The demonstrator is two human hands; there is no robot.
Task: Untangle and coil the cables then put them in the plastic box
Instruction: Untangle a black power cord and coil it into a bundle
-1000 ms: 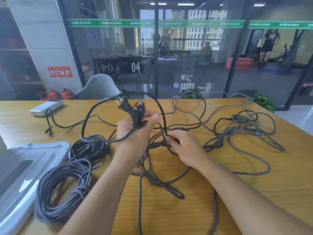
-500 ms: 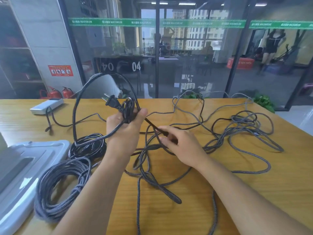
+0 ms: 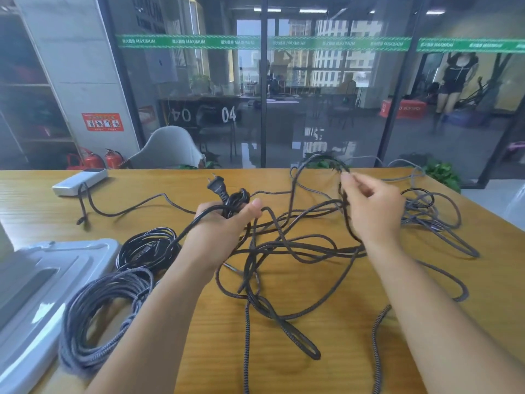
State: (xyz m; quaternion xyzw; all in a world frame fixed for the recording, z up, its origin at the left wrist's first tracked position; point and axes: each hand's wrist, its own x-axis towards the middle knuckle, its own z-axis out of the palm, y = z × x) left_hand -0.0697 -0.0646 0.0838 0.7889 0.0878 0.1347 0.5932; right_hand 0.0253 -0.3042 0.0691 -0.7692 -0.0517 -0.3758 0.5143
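Note:
My left hand [image 3: 224, 223] grips small loops of a black power cable [image 3: 235, 199] above the table, its two-pin plug [image 3: 217, 186] sticking up to the left. My right hand [image 3: 369, 206] is raised at the right and pinches a strand of that cable between thumb and fingers. A tangle of grey braided cables [image 3: 298, 248] spreads over the middle and right of the wooden table [image 3: 326, 351]. A coiled black cable [image 3: 147, 247] and a coiled grey braided cable [image 3: 96, 317] lie at the left, beside the plastic box lid [image 3: 42, 280].
A white power adapter [image 3: 81, 182] with its own grey lead lies at the table's far left. A grey chair [image 3: 167, 150] and a glass wall stand behind the table. Green plants [image 3: 443, 172] sit past the far right corner.
My right hand rose from the tangle and drew a strand up and to the right. My left hand lowered a little, and the big loop that stood above it is gone.

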